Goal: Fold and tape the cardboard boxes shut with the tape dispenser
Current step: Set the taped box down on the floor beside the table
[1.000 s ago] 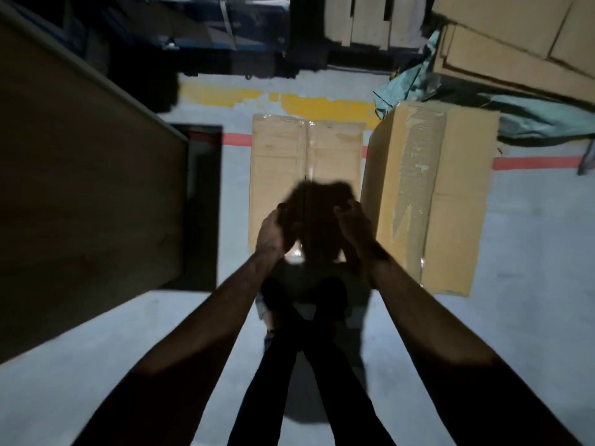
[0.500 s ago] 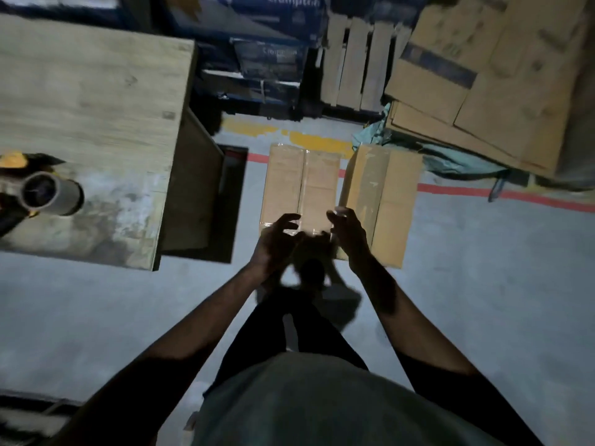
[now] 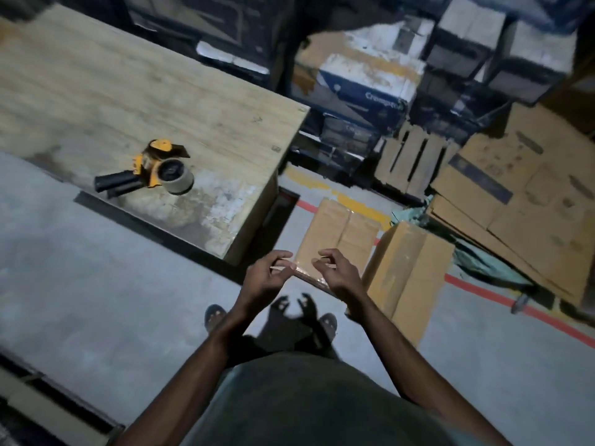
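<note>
One big wooden table [image 3: 128, 101] is seen on the left. A pile of flat cardboard [image 3: 515, 204] is leaned at the right. Two cardboard boxes are set on the gray floor [image 3: 96, 284]. The tall box [image 3: 409, 272] is on the right, and the low box [image 3: 338, 239] is just beside it, with its top flaps taped shut. The yellow tape dispenser [image 3: 154, 173] is laid on the table near the front edge, well apart from the boxes. The left hand [image 3: 264, 278] and the right hand [image 3: 338, 272] are held up in the air by the near end of the low box. Their fingers are loosely bent and nothing is gripped.
</note>
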`<act>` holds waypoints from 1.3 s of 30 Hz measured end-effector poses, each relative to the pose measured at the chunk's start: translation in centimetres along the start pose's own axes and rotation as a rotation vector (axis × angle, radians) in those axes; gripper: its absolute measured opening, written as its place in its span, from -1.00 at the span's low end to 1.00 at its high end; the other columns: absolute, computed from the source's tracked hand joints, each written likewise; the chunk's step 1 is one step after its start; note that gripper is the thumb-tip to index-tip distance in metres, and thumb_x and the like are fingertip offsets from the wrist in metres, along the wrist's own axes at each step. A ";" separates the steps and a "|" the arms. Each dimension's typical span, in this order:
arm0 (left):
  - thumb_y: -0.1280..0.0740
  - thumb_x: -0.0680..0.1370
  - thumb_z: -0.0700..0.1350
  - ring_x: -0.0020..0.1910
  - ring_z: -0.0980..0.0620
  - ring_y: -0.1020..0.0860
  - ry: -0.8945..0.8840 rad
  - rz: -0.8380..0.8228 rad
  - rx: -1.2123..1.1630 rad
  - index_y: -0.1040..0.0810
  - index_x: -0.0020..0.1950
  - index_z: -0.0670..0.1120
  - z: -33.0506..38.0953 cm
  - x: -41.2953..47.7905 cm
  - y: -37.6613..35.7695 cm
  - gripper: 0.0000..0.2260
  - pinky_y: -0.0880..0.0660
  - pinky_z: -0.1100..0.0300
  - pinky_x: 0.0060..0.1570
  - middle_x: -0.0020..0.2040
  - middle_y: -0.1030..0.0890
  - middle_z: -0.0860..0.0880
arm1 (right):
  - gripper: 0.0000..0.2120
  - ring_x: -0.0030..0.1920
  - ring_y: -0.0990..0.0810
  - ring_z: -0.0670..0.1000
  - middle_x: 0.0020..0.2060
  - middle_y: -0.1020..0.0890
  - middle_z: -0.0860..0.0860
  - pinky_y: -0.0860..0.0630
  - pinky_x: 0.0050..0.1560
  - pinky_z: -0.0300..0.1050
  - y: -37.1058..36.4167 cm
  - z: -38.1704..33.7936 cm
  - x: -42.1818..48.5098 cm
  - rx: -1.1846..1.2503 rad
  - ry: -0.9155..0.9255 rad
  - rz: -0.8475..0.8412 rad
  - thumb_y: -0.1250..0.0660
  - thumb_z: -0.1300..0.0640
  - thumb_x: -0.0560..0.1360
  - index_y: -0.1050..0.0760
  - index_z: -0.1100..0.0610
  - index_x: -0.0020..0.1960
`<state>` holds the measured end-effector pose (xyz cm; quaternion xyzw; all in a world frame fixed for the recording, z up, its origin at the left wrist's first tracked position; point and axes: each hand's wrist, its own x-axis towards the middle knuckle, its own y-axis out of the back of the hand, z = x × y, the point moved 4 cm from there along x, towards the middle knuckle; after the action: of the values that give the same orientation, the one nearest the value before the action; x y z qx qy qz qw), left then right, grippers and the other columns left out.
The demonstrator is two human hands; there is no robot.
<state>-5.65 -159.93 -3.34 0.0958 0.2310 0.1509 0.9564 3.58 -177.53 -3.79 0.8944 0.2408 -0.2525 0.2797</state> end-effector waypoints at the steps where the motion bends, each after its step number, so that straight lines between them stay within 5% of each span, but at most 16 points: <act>1: -0.50 0.55 -0.07 -0.07 0.30 -0.64 -0.003 0.022 -0.013 -0.67 0.19 -0.07 -0.6 -0.4 1.8 -0.77 -0.47 0.45 -0.04 -0.06 -0.72 0.04 | -0.69 -0.05 -0.57 -0.18 0.17 -0.62 0.03 -0.40 -0.19 -0.51 -1.5 -1.3 0.0 -0.038 0.029 -0.015 -0.39 -0.02 0.62 -0.55 0.08 0.32; 5: -0.48 0.57 -0.05 0.02 0.18 -0.68 0.007 0.082 -0.078 -0.67 0.21 -0.03 -3.6 -1.2 9.6 -0.77 -0.54 0.29 0.10 -0.02 -0.74 0.03 | -0.68 0.17 -0.62 -0.03 0.21 -0.65 -0.05 -0.51 0.19 -0.08 -8.5 -6.8 0.3 -0.159 0.139 -0.056 -0.36 -0.12 0.61 -0.55 -0.02 0.31; 8: -0.46 0.60 -0.18 -0.01 0.21 -0.68 -0.015 0.111 -0.078 -0.68 0.19 -0.10 -6.3 -1.6 16.7 -0.84 -0.51 0.36 0.02 -0.03 -0.74 0.01 | -0.67 0.16 -0.62 -0.03 0.19 -0.65 -0.09 -0.58 0.21 0.08 -15.8 -11.2 0.4 -0.134 0.152 -0.093 -0.37 -0.16 0.60 -0.56 -0.05 0.29; 18: -0.46 0.59 -0.10 -0.07 0.26 -0.66 0.059 0.284 -0.160 -0.67 0.16 0.02 -14.1 -3.5 42.3 -0.85 -0.47 0.49 -0.02 -0.10 -0.71 0.24 | -0.67 0.18 -0.59 -0.12 0.18 -0.65 -0.09 -0.50 0.22 -0.14 -41.8 -25.5 0.4 -0.201 0.245 -0.258 -0.42 -0.09 0.59 -0.57 0.01 0.30; 25: -0.42 0.40 0.14 -0.10 0.12 -0.69 0.075 0.399 -0.296 -0.69 0.12 -0.03 -17.0 -2.3 56.1 -0.61 -0.53 0.25 -0.05 -0.07 -0.74 0.03 | -0.64 0.17 -0.59 -0.14 0.17 -0.65 -0.10 -0.43 0.20 -0.25 -55.2 -34.4 3.5 -0.358 0.294 -0.396 -0.43 -0.10 0.57 -0.58 0.02 0.31; 29: -0.45 0.57 -0.20 -0.11 0.20 -0.62 -0.044 0.502 -0.187 -0.68 0.09 -0.26 -19.2 0.1 64.4 -0.84 -0.49 0.32 -0.10 -0.04 -0.69 0.01 | -0.67 0.15 -0.59 -0.12 0.12 -0.65 -0.12 -0.41 0.11 -0.28 -63.3 -39.8 7.0 -0.355 0.294 -0.453 -0.44 -0.09 0.56 -0.58 -0.02 0.28; 31: -0.46 0.57 -0.23 -0.09 0.20 -0.64 -0.024 0.527 -0.178 -0.69 0.07 -0.22 -20.3 2.0 69.4 -0.89 -0.51 0.34 -0.10 0.01 -0.71 -0.03 | -0.66 0.14 -0.60 -0.10 0.12 -0.64 -0.11 -0.42 0.12 -0.26 -67.8 -42.8 9.0 -0.362 0.317 -0.477 -0.45 -0.09 0.56 -0.58 -0.01 0.29; 35: -0.48 0.55 -0.11 -0.05 0.04 -0.71 0.087 0.520 -0.176 -0.70 0.13 0.00 -21.7 5.5 80.2 -0.84 -0.62 0.05 0.03 0.01 -0.75 0.02 | -0.58 0.17 -0.62 0.00 0.23 -0.65 0.03 -0.46 0.16 -0.17 -76.4 -49.9 12.6 -0.421 0.398 -0.556 -0.43 -0.11 0.58 -0.56 0.09 0.34; 39: -0.43 0.54 0.07 -0.10 0.13 -0.72 0.098 0.526 -0.083 -0.69 0.13 0.09 -21.4 8.6 91.3 -0.81 -0.60 0.20 -0.02 -0.02 -0.74 0.08 | -0.55 0.09 -0.57 -0.07 0.26 -0.63 0.05 -0.38 0.06 -0.22 -84.2 -58.2 15.8 -0.484 0.435 -0.592 -0.39 -0.13 0.60 -0.54 0.09 0.38</act>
<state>-30.75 -69.20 -2.56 0.1057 0.2377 0.4077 0.8753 -14.23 -75.48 -3.24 0.7280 0.5923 -0.0638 0.3393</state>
